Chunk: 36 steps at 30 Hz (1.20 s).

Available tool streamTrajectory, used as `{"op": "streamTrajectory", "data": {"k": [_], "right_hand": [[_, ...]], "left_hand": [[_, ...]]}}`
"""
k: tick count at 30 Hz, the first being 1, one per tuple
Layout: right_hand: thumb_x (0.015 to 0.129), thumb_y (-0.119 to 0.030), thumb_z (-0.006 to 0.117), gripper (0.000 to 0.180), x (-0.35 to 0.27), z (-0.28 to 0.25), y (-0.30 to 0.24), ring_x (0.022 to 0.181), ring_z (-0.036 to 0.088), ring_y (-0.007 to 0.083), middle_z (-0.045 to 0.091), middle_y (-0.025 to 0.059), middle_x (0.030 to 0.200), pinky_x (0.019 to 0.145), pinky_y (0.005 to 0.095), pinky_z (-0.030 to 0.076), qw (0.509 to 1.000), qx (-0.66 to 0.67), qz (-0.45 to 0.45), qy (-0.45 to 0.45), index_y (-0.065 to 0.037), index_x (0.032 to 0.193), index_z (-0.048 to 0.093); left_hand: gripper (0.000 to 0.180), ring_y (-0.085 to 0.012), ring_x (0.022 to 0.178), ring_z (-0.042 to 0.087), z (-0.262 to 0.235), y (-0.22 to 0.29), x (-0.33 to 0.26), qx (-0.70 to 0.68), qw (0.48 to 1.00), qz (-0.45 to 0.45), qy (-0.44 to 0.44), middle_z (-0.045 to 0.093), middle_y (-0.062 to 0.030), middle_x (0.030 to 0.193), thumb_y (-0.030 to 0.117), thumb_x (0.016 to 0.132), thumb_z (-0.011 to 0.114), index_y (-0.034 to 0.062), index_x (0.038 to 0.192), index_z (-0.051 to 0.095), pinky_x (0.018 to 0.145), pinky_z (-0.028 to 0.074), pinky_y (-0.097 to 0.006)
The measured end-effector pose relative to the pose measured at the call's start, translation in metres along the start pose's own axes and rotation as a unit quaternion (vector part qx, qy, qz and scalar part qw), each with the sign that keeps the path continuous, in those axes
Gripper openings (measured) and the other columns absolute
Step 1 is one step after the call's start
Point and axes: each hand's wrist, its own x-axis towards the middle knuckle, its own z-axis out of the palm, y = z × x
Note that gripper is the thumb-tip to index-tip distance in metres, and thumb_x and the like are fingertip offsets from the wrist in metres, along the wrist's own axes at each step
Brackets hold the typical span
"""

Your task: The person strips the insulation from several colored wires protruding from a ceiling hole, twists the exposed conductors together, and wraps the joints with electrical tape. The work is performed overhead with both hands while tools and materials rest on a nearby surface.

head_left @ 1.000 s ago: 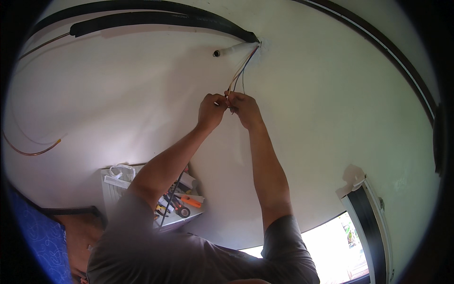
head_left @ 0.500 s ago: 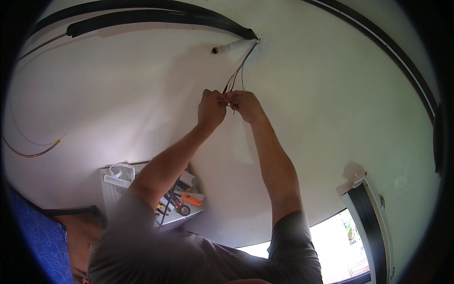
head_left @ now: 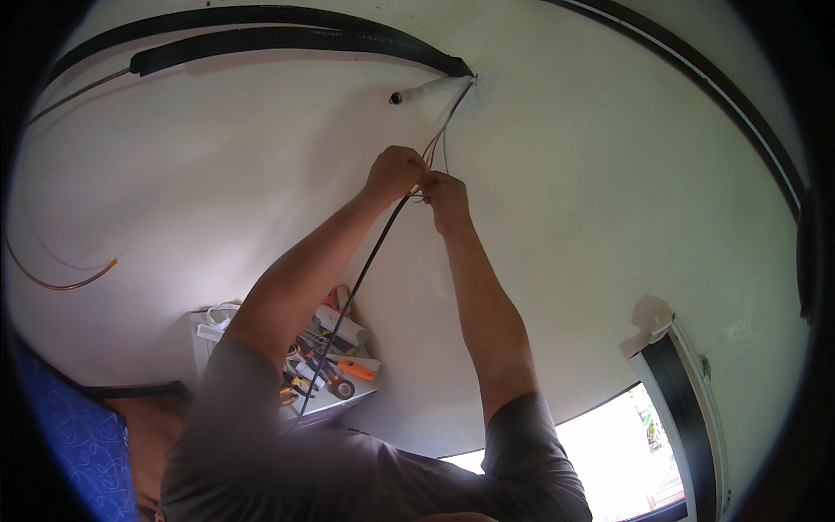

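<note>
Several thin coloured wires come out of a hole in the wall and run down to my hands. My left hand is closed, its fingertips pinching the wires where they meet the end of a black cable. Just below and to the right, my right hand is closed on the wires too, its fingers touching the left ones. Short wire ends stick out between the hands. The exact join is hidden by my fingers. One thin grey wire hangs apart, behind the right hand.
Black insulated pipes and a pale pipe stub leave the wall at the hole. Below left, a cabinet top bears several tools, among them an orange-handled one. A bare copper pipe end curves at far left. A bright window lies lower right.
My left hand has turned and risen slightly. The right hand has shifted left and a little down. The black cable now hangs in full view below the hands.
</note>
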Motion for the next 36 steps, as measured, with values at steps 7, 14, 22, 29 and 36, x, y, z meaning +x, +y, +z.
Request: {"op": "streamTrajectory", "data": {"k": [7, 14, 22, 29, 36], "right_hand": [[0.105, -0.014, 0.055, 0.026, -0.02, 0.001, -0.035, 0.083, 0.058, 0.0131, 0.068, 0.0039, 0.108, 0.071, 0.0269, 0.045, 0.98, 0.151, 0.1, -0.082, -0.001, 0.123, 0.069], [0.108, -0.013, 0.054, 0.022, -0.012, 0.0, -0.037, 0.077, 0.054, 0.0115, 0.069, 0.0065, 0.11, 0.067, 0.0252, 0.047, 0.971, 0.161, 0.116, -0.134, 0.001, 0.119, 0.067], [0.109, -0.009, 0.052, 0.018, -0.006, 0.0, -0.027, 0.074, 0.056, 0.0124, 0.068, 0.0093, 0.104, 0.065, 0.0274, 0.051, 0.963, 0.202, 0.101, -0.145, 0.003, 0.114, 0.065], [0.11, -0.016, 0.052, 0.025, -0.006, 0.011, -0.035, 0.076, 0.069, 0.0189, 0.07, 0.0113, 0.095, 0.064, 0.0274, 0.059, 0.988, 0.107, 0.091, -0.069, 0.004, 0.113, 0.066], [0.111, -0.025, 0.053, 0.033, -0.012, 0.036, -0.024, 0.055, 0.066, 0.0182, 0.07, 0.01, 0.082, 0.052, 0.028, 0.055, 0.997, 0.053, 0.034, 0.035, 0.004, 0.107, 0.068]], "left_hand": [[0.018, -0.0155, 0.074, 0.064, -0.026, 0.001, 0.0, -0.186, 0.979, -0.086, 0.013, 0.074, -0.0039, 0.089, 0.015, 0.085, 0.077, 0.0035, 0.098, 0.079, 0.067, 0.047, -0.03], [0.018, -0.0142, 0.07, 0.063, -0.028, 0.015, -0.007, -0.18, 0.98, -0.084, -0.006, 0.072, -0.0045, 0.082, 0.016, 0.087, 0.077, 0.0024, 0.098, 0.078, 0.066, 0.045, -0.03], [0.009, -0.0155, 0.06, 0.062, -0.01, 0.018, -0.003, -0.163, 0.985, -0.039, 0.043, 0.071, -0.0087, 0.076, 0.002, 0.09, 0.069, -0.0048, 0.095, 0.073, 0.057, 0.049, -0.031], [0.014, -0.0161, 0.062, 0.065, 0.006, 0.015, 0.001, -0.097, 0.986, 0.036, 0.132, 0.07, -0.0102, 0.076, -0.007, 0.085, 0.059, -0.0034, 0.093, 0.069, 0.055, 0.052, -0.031], [0.015, -0.0159, 0.063, 0.066, 0.01, 0.013, -0.003, -0.184, 0.974, -0.035, 0.129, 0.071, -0.01, 0.079, -0.008, 0.085, 0.059, -0.0043, 0.095, 0.069, 0.055, 0.051, -0.03]]}}
